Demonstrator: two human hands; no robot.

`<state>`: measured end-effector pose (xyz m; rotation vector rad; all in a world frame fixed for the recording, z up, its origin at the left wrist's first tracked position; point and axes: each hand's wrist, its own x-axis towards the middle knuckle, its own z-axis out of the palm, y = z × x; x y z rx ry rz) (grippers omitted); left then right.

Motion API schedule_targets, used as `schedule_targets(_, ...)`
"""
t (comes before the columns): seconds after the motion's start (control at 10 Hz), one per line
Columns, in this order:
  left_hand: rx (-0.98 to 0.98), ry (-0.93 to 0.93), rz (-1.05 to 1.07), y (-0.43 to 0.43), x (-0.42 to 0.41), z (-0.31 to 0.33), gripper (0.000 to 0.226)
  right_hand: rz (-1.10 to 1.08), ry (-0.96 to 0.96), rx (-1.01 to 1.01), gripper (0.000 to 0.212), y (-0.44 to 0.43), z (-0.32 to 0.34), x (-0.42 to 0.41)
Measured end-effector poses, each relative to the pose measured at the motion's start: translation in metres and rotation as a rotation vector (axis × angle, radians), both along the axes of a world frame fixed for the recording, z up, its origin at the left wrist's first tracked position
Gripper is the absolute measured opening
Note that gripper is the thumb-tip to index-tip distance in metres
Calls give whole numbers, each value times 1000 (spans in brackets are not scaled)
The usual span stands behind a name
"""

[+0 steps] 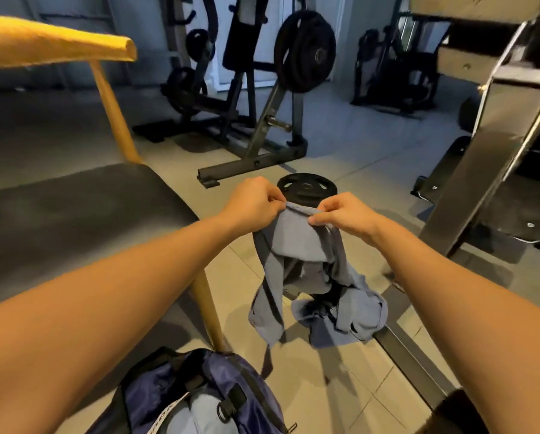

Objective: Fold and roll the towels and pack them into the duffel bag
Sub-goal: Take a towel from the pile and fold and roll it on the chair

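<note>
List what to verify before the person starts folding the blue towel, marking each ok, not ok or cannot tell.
1. Left hand pinches the top edge of the towel: ok.
2. Right hand pinches that edge too: ok.
3. Towel hangs flat, untwisted: not ok, its lower part is bunched.
4. Towel's lower end clear of the floor: cannot tell.
5. Duffel bag open and close by: ok.

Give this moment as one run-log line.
left hand: pinches towel edge | right hand: pinches same edge | towel: hangs crumpled | duffel bag: on floor
</note>
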<state>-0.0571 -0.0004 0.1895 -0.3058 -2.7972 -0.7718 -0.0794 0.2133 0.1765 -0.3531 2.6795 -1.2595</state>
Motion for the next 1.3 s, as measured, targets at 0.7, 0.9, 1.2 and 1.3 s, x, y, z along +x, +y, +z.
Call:
schedule_targets(0.7,767,-82,419,-68,2,160,13,-52,152,-356,19,-13,133,6)
schedule_targets(0.9,910,30,556,-160,43,187,23,244,-187,-231,32,-60,157,9)
schedule_targets(1.2,921,322,789,-298,141,245,17,318,236,-200,22,-238,232,34)
schedule_targets(1.3,856,413,846,-321,178,269,27,335,486,-270,19,-295,270,51)
